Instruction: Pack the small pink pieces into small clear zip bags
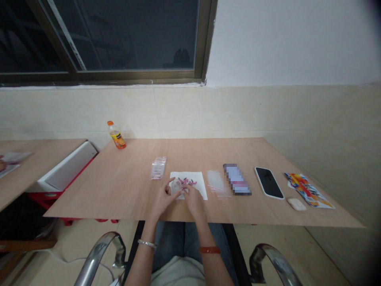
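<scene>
My left hand grips a small clear container at the white paper sheet near the front edge of the tabletop, best held level; my right hand pinches narrowly, holding what I cannot tell.
</scene>
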Available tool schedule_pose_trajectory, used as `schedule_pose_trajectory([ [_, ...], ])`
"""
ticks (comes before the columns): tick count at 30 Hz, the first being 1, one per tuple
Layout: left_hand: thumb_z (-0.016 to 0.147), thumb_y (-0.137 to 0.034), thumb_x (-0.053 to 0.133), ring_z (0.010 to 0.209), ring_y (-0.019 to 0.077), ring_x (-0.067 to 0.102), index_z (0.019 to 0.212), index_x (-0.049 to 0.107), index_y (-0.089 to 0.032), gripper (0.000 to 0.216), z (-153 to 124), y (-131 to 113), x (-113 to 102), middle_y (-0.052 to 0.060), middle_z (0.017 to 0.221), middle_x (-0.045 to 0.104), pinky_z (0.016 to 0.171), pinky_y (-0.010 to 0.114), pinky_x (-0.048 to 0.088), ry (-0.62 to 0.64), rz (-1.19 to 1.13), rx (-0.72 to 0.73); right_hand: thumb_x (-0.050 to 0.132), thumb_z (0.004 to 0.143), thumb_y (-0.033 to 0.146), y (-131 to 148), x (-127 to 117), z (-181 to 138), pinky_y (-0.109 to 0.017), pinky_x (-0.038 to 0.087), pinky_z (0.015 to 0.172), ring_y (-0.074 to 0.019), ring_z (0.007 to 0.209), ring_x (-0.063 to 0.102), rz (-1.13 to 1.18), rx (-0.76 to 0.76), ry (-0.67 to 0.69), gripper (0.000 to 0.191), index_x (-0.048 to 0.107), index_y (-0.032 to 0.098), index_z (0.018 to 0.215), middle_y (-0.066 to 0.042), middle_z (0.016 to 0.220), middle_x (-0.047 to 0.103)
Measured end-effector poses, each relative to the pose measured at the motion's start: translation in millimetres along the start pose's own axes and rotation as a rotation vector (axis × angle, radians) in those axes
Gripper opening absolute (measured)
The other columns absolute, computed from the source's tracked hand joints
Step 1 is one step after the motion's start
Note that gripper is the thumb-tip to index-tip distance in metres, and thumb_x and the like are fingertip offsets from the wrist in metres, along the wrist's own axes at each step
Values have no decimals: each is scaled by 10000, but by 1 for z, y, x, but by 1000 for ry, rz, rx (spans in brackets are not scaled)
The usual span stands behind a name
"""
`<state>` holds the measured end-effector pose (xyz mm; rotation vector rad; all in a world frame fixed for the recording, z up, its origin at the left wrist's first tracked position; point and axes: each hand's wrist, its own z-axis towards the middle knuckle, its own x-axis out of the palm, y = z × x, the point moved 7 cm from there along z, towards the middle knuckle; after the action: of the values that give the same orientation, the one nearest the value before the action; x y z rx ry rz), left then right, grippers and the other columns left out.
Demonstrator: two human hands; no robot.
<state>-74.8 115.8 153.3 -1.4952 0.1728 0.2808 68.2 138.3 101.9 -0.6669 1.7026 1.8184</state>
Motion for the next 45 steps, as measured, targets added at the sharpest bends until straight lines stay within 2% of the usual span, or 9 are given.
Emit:
schedule_pose_trajectory([
  [4, 633, -408, 699, 500, 73, 336, 1171, 534, -122, 631, 0, 3, 5, -83, 559, 375, 485, 201, 249, 45, -50, -4, 507, 800, 243, 6, -3, 2, -272, 445, 678, -212, 815, 636, 184, -3, -55, 212, 683, 187, 903, -91, 892, 701],
  [8, 604, -382, 722, 498, 69, 306, 1136, 562, -119, 614, 1, 0, 4, -93, 549, 321, 480, 200, 226, 29, -46, 22, 534, 776, 366, 15, -26, 5, -248, 426, 578, -165, 638, 579, 522, -7, -267, 268, 672, 143, 834, -66, 734, 673],
  [10, 605, -366, 720, 495, 69, 293, 1129, 567, -116, 600, 1, -1, 5, -97, 544, 294, 478, 201, 218, 28, -28, 33, 557, 756, 418, 21, -40, 3, -219, 349, 471, -120, 490, 469, 624, -1, -329, 311, 666, 130, 800, -3, 553, 576],
  [13, 615, -359, 711, 493, 69, 297, 1124, 566, -112, 584, 1, 0, 6, -99, 542, 287, 478, 202, 214, 27, -16, 44, 581, 745, 425, 38, -54, 0, -203, 223, 411, -75, 415, 300, 680, -67, -264, 313, 674, 130, 791, 68, 442, 393],
  [18, 640, -333, 693, 491, 67, 296, 1143, 551, -108, 570, 1, 4, 10, -101, 535, 288, 472, 197, 208, 55, -17, 39, 605, 739, 415, 51, -51, -3, -203, 234, 423, -71, 436, 288, 566, -168, -85, 289, 707, 164, 839, 63, 471, 410],
  [25, 597, -329, 728, 508, 65, 326, 1121, 563, -98, 596, 3, 6, -4, -90, 559, 335, 486, 193, 258, -9, -51, 15, 502, 815, 413, 31, -38, 4, -237, 435, 561, -152, 612, 577, 495, -102, -139, 321, 692, 173, 914, -41, 729, 681],
  [33, 619, -354, 710, 491, 63, 320, 1150, 544, -104, 609, 5, 12, -18, -94, 546, 344, 475, 187, 279, -41, -66, 28, 490, 835, 245, 22, -1, 13, -239, 443, 732, -177, 880, 629, 147, -38, 24, 255, 670, 189, 1006, -75, 994, 689],
  [39, 615, -377, 719, 506, 70, 326, 1133, 554, -116, 602, 4, 13, -17, -87, 557, 341, 479, 189, 274, -51, -32, 50, 550, 773, 189, 35, 13, 16, -221, 390, 622, -183, 811, 634, -28, -16, 161, 228, 698, 212, 945, -62, 885, 709],
  [45, 624, -403, 708, 499, 71, 324, 1142, 547, -119, 612, 4, 15, -16, -84, 558, 347, 472, 189, 260, -41, -35, 56, 534, 766, 166, 36, 13, 9, -226, 374, 617, -182, 789, 628, -17, -7, 145, 227, 702, 208, 912, -66, 868, 708],
])
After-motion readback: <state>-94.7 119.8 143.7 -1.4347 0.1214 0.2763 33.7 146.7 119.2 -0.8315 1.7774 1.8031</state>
